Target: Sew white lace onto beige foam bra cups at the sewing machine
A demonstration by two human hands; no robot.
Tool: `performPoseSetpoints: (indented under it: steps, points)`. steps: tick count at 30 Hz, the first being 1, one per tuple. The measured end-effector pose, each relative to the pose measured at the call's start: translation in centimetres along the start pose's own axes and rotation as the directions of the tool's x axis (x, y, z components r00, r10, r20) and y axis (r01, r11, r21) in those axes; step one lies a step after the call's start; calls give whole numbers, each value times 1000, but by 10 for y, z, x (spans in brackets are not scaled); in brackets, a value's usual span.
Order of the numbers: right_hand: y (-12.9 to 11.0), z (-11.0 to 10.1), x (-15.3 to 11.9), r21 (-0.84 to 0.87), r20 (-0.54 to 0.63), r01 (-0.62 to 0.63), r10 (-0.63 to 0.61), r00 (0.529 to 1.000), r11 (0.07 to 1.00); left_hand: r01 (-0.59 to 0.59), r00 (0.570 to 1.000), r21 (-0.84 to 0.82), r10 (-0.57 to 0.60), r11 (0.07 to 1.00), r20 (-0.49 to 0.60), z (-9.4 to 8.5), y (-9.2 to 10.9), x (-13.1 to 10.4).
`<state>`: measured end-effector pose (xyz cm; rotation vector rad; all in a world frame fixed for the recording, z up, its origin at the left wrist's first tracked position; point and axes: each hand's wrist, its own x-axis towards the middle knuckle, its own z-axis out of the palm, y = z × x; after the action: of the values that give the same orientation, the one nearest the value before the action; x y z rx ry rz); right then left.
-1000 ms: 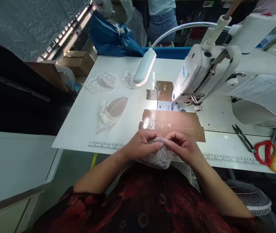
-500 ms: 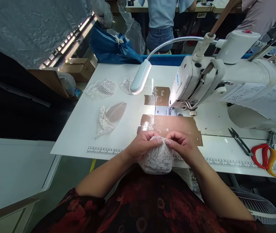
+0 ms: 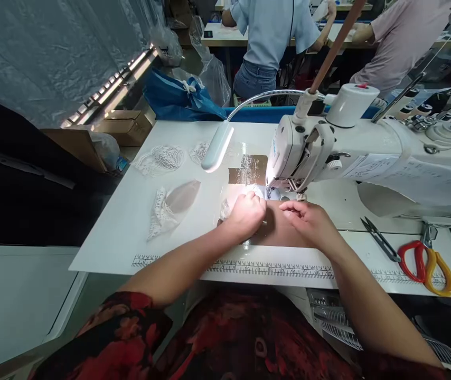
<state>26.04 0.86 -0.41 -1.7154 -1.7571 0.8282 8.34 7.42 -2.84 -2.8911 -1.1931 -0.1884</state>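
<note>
My left hand (image 3: 248, 214) is closed on a white lace piece (image 3: 225, 209) just left of the needle of the sewing machine (image 3: 289, 153). Part of the lace shows beyond my knuckles; the rest is hidden by the hand. My right hand (image 3: 307, 219) lies over the brown tape (image 3: 284, 237) in front of the machine head, its fingers stretched toward the needle area with nothing visible in them. A cup-shaped lace piece with sheer beige fabric (image 3: 184, 198) rests on the table to the left. Farther back lies another lace piece (image 3: 162, 160).
A lamp on a bendable neck (image 3: 218, 145) hangs over the table (image 3: 110, 232). Thread snips (image 3: 381, 238) and red-and-yellow-handled scissors (image 3: 427, 264) lie at the right. A ruler strip (image 3: 273, 269) runs along the front edge. Two people work at tables behind.
Both hands have moved forward from the table's front edge to the machine, and the lace piece has gone with my left hand. My right hand has let go of it. The view has shifted.
</note>
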Motion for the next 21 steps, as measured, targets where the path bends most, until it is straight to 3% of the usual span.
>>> performPoseSetpoints:
  steps: [4, 9, 11, 15, 21]
  points:
    - [3, 20, 13, -207, 52, 138, -130, 990, 968, -28, 998, -21, 29, 999, 60, -6, 18, -8]
    - [1, 35, 8, -511, 133, 171, -120, 984, 842, -91, 987, -313, 126, 945, 95, -24, -8, -17]
    - [0, 37, 6, -598, 139, 177, -116, 983, 782, -131, 987, -424, 157, 896, 25, -19, -21, -17]
    - [-1, 40, 6, -679, 120, 174, -127, 985, 713, -185, 982, -420, 152, 889, -112, 4, -33, -13]
    - [3, 44, 12, -710, 48, 127, -131, 990, 693, -236, 971, -510, 174, 827, -166, 21, -40, -1]
